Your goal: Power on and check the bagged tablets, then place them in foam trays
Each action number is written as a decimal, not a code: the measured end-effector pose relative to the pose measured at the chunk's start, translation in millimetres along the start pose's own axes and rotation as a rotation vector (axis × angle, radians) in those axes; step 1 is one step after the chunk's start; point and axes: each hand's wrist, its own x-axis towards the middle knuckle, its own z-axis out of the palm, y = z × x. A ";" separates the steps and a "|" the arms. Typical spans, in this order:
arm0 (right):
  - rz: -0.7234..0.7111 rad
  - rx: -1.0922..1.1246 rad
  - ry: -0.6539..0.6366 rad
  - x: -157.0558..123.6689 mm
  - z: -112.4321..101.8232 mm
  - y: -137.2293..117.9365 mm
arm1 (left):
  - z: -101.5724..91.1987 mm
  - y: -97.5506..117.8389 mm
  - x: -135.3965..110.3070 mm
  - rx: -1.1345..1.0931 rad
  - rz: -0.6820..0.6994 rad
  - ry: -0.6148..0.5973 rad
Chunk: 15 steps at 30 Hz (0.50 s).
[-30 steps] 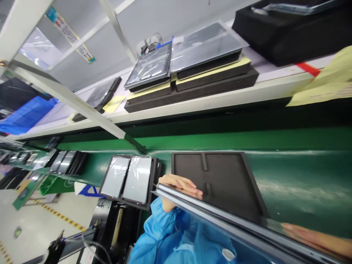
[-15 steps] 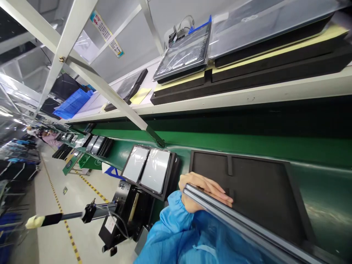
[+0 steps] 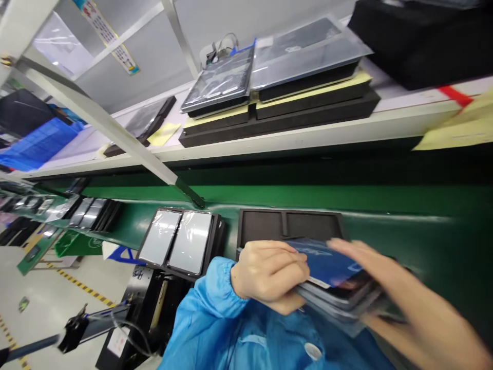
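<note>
The stack of flat panels (image 3: 335, 270) is held tilted, partly covering the black foam tray (image 3: 262, 226) on the green worktop (image 3: 393, 234). The left hand (image 3: 269, 272) has its grip closed on the stack's left end; the right hand (image 3: 408, 298) spans the opposite end, but blur prevents confirming its grip. A second tray (image 3: 220, 234), left, carries two film-wrapped panels (image 3: 191, 244).

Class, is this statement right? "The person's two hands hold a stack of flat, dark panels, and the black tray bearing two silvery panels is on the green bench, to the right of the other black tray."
Not quite: the tray bearing two silvery panels is to the left of the other black tray, as the head view shows. The rest stands.
</note>
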 end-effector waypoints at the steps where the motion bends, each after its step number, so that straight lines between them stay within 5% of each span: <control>1: -0.030 -0.007 0.004 1.7 7.5 -4.2 | 3.4 1.4 6.9 0.054 0.034 -0.039; 6: -0.004 0.261 0.114 -5.9 29.5 -4.0 | -10.2 10.1 27.1 0.058 -0.072 -0.069; 10: 0.053 0.465 0.294 -17.3 24.4 7.0 | -23.1 0.8 4.2 -0.097 -0.261 -0.079; 12: 0.036 0.529 0.370 -15.8 21.6 10.5 | -9.7 -5.2 -14.7 -0.266 -0.356 -0.004; 15: 0.039 0.592 0.437 -9.2 20.4 12.8 | 23.7 -7.1 -35.9 -0.420 -0.431 0.269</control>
